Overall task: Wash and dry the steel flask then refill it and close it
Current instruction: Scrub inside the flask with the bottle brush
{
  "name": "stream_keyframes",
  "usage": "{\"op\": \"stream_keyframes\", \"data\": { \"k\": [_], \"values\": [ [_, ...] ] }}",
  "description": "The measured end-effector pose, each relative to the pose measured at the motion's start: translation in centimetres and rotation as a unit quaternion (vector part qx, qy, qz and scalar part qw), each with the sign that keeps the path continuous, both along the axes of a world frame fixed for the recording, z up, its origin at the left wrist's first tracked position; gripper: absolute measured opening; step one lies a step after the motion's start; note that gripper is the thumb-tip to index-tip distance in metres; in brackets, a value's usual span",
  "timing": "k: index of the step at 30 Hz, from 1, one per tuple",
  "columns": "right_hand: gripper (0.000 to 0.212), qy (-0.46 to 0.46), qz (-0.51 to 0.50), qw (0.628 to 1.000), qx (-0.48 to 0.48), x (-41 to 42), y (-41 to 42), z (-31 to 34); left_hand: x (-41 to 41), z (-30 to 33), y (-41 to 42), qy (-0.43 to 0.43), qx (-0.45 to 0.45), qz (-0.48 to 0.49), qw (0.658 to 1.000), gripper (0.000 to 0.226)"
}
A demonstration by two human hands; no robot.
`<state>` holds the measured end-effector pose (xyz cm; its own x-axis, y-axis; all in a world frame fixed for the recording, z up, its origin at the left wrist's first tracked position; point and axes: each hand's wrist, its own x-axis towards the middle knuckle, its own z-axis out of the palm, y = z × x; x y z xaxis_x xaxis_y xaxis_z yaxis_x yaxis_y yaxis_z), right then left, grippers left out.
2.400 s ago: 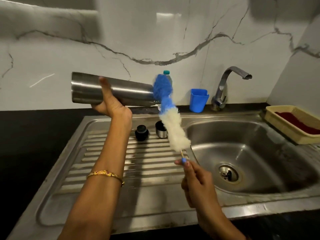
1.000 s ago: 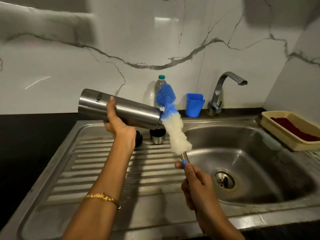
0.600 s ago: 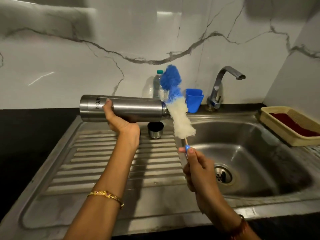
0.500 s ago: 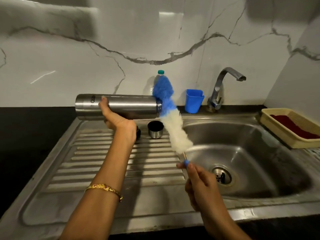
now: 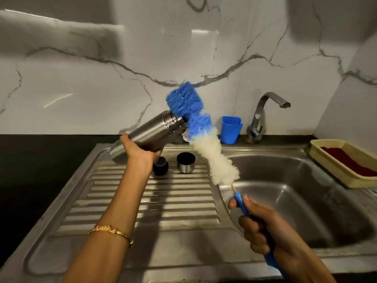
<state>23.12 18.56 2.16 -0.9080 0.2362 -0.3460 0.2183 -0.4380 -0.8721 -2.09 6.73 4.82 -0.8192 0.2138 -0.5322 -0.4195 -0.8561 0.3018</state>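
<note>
Left of centre in the frame, the left hand (image 5: 140, 152) grips the steel flask (image 5: 146, 135) from below, fingers curled round its body, holding it above the ribbed drainer (image 5: 142, 201) with its open mouth tilted up toward the right. The right hand (image 5: 263, 227), lower right, is wrapped round the blue handle of a bottle brush (image 5: 206, 148); the brush's blue tip lies against the flask's mouth. Below the flask, a black stopper (image 5: 161, 166) and a steel cup (image 5: 185, 162) stand on the drainer.

A blue cup (image 5: 231, 129) stands beside the tap (image 5: 263, 115); a cream tray (image 5: 326, 160) lies right of the sink (image 5: 306, 252).
</note>
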Motion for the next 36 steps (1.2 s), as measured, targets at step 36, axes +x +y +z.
{"op": "stream_keyframes", "data": {
  "k": [36],
  "values": [
    [0.026,-0.019,-0.008,0.998,-0.059,-3.7,-1.4,0.8,1.6,1.9,0.9,-0.077,0.024,0.022,0.996,0.042]
  ]
}}
